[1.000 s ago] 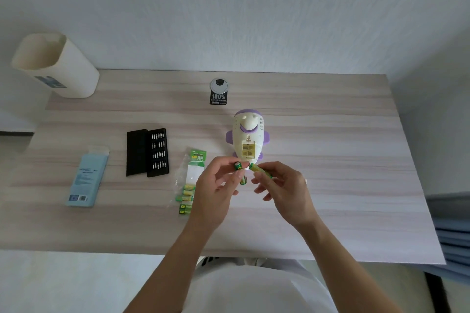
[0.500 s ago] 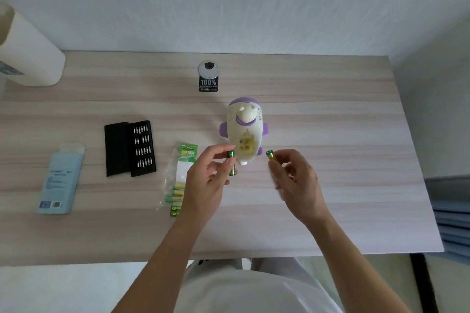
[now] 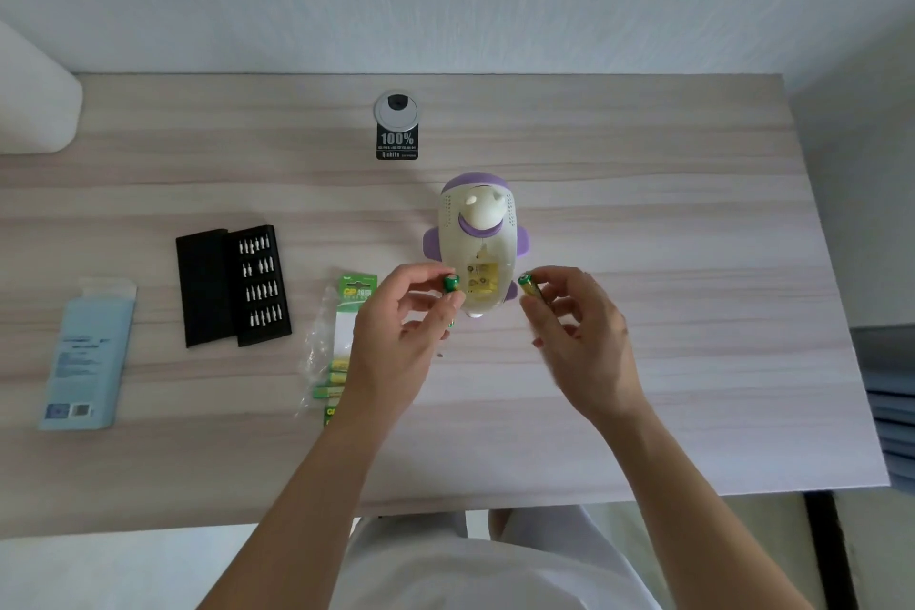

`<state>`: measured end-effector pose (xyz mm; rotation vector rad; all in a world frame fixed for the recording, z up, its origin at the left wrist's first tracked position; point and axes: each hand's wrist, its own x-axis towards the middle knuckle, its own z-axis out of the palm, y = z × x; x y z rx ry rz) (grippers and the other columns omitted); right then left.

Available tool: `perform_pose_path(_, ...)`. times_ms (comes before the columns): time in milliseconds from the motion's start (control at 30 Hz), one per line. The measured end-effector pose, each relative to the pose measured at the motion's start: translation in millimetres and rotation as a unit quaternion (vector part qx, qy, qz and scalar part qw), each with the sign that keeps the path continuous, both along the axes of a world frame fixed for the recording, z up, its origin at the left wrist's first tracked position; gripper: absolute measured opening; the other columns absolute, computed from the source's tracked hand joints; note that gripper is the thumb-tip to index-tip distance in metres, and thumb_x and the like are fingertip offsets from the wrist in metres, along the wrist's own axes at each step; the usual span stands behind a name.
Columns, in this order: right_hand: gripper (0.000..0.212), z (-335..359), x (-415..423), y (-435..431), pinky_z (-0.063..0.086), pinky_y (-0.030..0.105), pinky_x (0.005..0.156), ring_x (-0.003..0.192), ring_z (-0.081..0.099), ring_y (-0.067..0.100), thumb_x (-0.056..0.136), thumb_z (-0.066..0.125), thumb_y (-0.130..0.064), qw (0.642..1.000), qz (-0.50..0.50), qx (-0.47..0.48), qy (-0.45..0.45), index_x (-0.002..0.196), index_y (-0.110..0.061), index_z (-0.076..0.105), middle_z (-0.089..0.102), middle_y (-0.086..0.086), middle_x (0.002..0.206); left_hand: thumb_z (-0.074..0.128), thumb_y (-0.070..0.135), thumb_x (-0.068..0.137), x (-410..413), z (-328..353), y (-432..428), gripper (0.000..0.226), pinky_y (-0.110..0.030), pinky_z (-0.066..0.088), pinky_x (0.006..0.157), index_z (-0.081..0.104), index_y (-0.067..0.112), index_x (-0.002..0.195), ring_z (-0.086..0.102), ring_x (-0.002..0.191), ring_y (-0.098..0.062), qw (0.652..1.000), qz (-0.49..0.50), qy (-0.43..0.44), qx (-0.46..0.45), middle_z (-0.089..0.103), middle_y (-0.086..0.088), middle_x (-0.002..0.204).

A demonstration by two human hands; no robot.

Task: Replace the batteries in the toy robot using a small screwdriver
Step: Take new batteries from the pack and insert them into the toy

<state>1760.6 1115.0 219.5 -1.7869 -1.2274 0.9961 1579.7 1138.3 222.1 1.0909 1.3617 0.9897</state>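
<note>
The white and purple toy robot (image 3: 476, 233) lies on the wooden table (image 3: 668, 223) with its open yellow battery compartment (image 3: 481, 282) facing up. My left hand (image 3: 396, 337) pinches a green battery (image 3: 451, 284) just left of the compartment. My right hand (image 3: 579, 337) holds a second green and yellow battery (image 3: 529, 285) just right of the toy. A torn battery pack (image 3: 339, 337) with several green and yellow batteries lies left of my left hand. No screwdriver is in either hand.
An open black screwdriver bit case (image 3: 232, 285) lies to the left, with a light blue box (image 3: 89, 352) beyond it. A round grey cable grommet with a black label (image 3: 396, 124) sits at the table's back. A white bin (image 3: 34, 104) stands far left.
My two hands, which were close together with the batteries touching, have drawn apart to either side of the toy's compartment. The camera view has shifted closer and to the right.
</note>
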Motion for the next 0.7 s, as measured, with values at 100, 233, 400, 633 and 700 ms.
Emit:
perform_pose_path(100, 0.015, 1.8, -0.7, 5.1, 0.052, 0.021, 0.061, 0.086, 0.065, 0.012, 0.092, 0.066, -0.018, 1.000, 0.008, 0.009, -0.010, 0.099, -0.030, 0.062, 0.064, -0.004, 0.099, 0.069, 0.020, 0.087, 1.1, -0.6, 2.6, 0.016, -0.043, 0.060, 0.069, 0.066, 0.028, 0.100, 0.068, 0.085, -0.015, 1.000, -0.014, 0.007, 0.001, 0.071, 0.004, 0.095)
perform_pose_path(233, 0.011, 7.1, -2.7, 11.4, 0.047, 0.009, 0.066, 0.086, 0.063, 0.005, 0.091, 0.069, -0.014, 0.999, 0.016, 0.032, -0.008, 0.096, -0.023, 0.064, 0.063, -0.002, 0.097, 0.065, 0.011, 0.095, 0.5, 2.6, 6.4, 0.016, -0.031, 0.059, 0.070, 0.064, 0.024, 0.105, 0.073, 0.081, -0.018, 1.000, -0.025, -0.005, -0.003, 0.069, 0.012, 0.094)
perform_pose_path(400, 0.009, 6.3, -4.8, 17.0, 0.045, 0.008, 0.064, 0.085, 0.061, 0.007, 0.094, 0.064, -0.011, 0.998, 0.032, 0.057, 0.004, 0.099, -0.019, 0.062, 0.061, 0.003, 0.097, 0.069, 0.020, 0.089, -1.2, 4.0, 11.7, 0.018, -0.032, 0.057, 0.071, 0.067, 0.031, 0.103, 0.065, 0.083, -0.015, 0.998, -0.039, 0.039, 0.026, 0.071, -0.003, 0.094)
perform_pose_path(633, 0.011, 5.2, -2.6, 18.4, 0.051, 0.020, 0.062, 0.084, 0.062, 0.009, 0.094, 0.065, -0.017, 0.998, 0.030, 0.054, 0.032, 0.099, -0.026, 0.060, 0.065, 0.000, 0.095, 0.079, 0.001, 0.080, -0.2, 1.7, 17.8, 0.026, -0.036, 0.059, 0.081, 0.069, 0.020, 0.092, 0.071, 0.086, -0.019, 0.997, -0.023, 0.077, 0.011, 0.073, -0.004, 0.096)
perform_pose_path(700, 0.009, 3.9, -1.4, 17.1, 0.056, 0.031, 0.065, 0.086, 0.063, 0.011, 0.093, 0.063, -0.024, 0.997, 0.029, 0.050, 0.042, 0.098, -0.031, 0.059, 0.066, -0.003, 0.095, 0.075, 0.000, 0.084, 0.8, 4.0, 18.0, 0.031, -0.034, 0.059, 0.084, 0.070, 0.028, 0.098, 0.072, 0.091, -0.020, 0.996, -0.033, 0.080, 0.030, 0.073, -0.007, 0.099)
